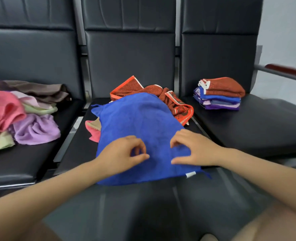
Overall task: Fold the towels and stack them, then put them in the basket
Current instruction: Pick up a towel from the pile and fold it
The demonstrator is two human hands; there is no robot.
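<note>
Grips [124,153] over spread blue towel [140,122]

Both your forearms reach forward and angle inward, bare to the frame edge. Your left hand [124,153] sits palm down, fingers curled, thumb and forefinger tips nearly meeting. Your right hand [194,148] mirrors it, fingers bent down, thumb spread below. The hands are near, not touching.
</note>
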